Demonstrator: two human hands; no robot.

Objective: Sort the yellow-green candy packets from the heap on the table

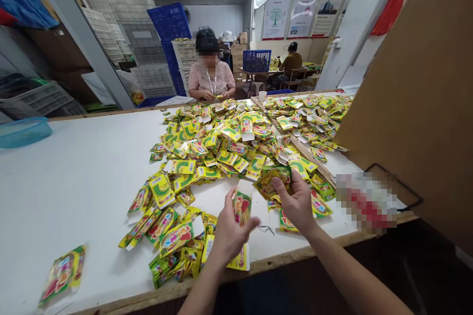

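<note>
My left hand (228,232) is closed round a yellow-green carton sleeve (242,203), held upright near the table's front edge. My right hand (294,201) pinches a crinkled yellow-green snack packet (271,180) just to the right of the sleeve's open top. Both hands hover over the white table (84,182). A large heap of the same packets and flat cartons (221,142) spreads across the table beyond my hands. A smaller stack of filled cartons (173,238) lies to the left of my left hand.
A person in a pink top (210,76) sits across the table, hands on packets. Another person (291,61) sits at a far table. A brown cardboard panel (417,103) stands at the right. A blue basket (22,132) sits far left; crates (168,29) are stacked behind.
</note>
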